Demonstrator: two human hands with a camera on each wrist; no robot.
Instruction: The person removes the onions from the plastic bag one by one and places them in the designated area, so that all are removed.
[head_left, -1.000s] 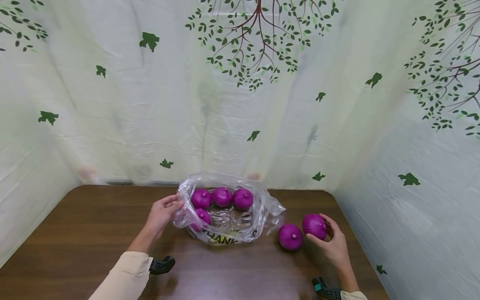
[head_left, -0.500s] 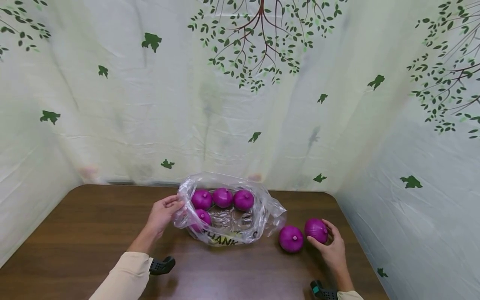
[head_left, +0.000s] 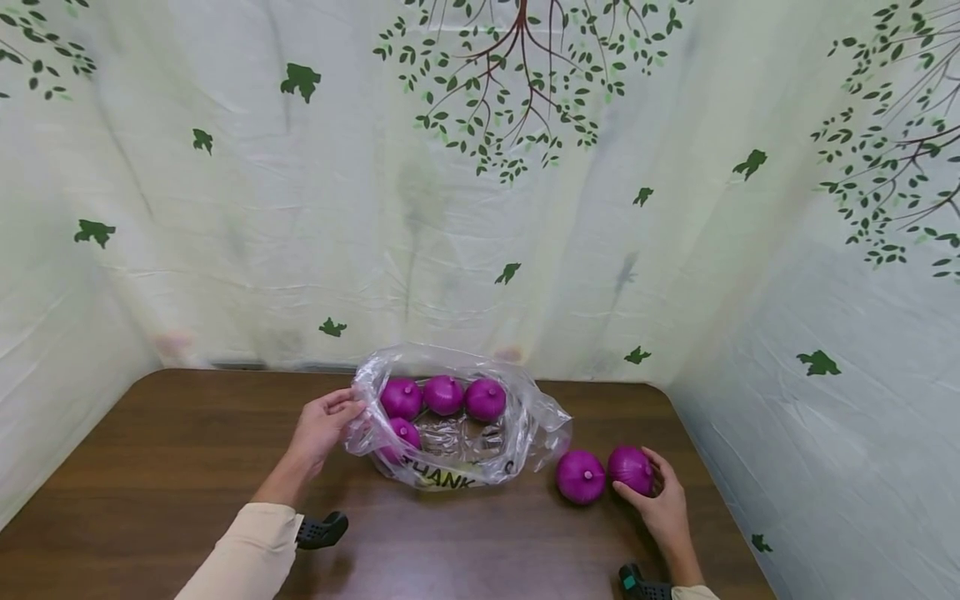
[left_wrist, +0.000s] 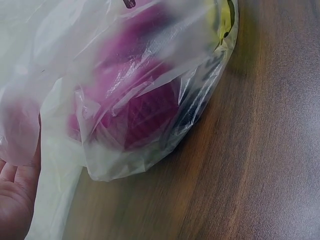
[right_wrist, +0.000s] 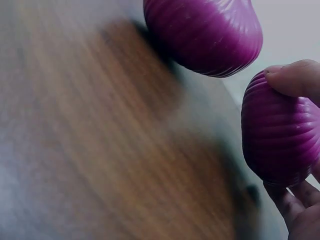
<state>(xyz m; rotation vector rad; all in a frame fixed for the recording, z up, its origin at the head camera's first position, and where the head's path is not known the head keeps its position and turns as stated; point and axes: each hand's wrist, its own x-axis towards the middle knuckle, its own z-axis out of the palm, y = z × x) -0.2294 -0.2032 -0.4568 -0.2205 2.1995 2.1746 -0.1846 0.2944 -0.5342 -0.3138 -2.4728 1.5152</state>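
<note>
Left hand: the left hand pinches the left rim of the clear plastic bag between thumb and fingers; in the left wrist view only part of the palm and fingers shows, beside the film.
Right hand: the right hand is curled round the rightmost onion, thumb on its near-left side, fingers round its right side.
Held onion: purple, ribbed, at the right part of the tabletop; I cannot tell for certain whether its underside meets the wood, the right wrist view being blurred there.
Loose onion: the second purple onion sits just left of the held one, a narrow gap between them; stem end faces the camera.
Bag contents: four bagged onions; three in a row along the far side, one at the near-left, partly behind film; inner floor shows at the middle and right.
Bag mouth: wide, facing up; crumpled right side reaches toward the loose onion; dark lettering on yellow along the near wall.
Edges: bag near the table's far edge, by the leaf-printed curtain; right hand near the right edge.
Room: broad wood surface between the forearms, nearer than the bag; another stretch left of the left hand; the right margin is narrower.
</note>
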